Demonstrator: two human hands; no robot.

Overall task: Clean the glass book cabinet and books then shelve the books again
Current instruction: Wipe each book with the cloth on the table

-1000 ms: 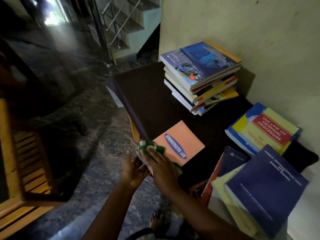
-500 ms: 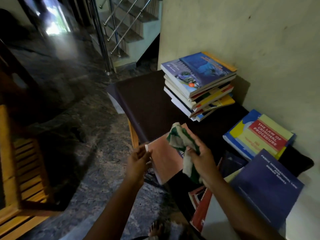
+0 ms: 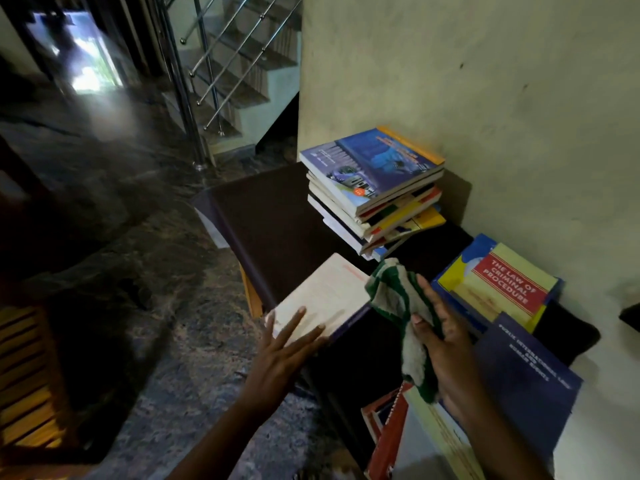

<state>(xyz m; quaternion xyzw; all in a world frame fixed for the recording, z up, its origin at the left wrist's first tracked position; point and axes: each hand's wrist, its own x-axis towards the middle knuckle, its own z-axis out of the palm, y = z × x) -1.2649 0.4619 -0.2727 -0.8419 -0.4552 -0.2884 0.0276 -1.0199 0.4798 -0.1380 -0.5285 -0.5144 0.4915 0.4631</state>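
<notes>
A thin book (image 3: 323, 296) lies on the dark table (image 3: 277, 220) near its front edge, its pale back cover facing up. My left hand (image 3: 282, 351) rests on its near corner with straight, spread fingers. My right hand (image 3: 441, 334) grips a green and white cloth (image 3: 403, 306) just right of the book, and the cloth hangs down from my fingers. A stack of several books (image 3: 374, 188) stands against the wall. A yellow book with a red label (image 3: 498, 285) lies to the right, a dark blue book (image 3: 526, 379) in front of it.
More books, one with a red spine (image 3: 388, 441), lean at the lower right. A cream wall (image 3: 485, 81) runs behind the table. Stairs with a steel railing (image 3: 214, 81) rise at the back. A wooden slatted frame (image 3: 24, 375) stands on the marble floor at the left.
The orange book has been turned over, so its pale back cover now faces up. My right hand lifted the cloth off it and moved right; my left hand now lies flat on it.
</notes>
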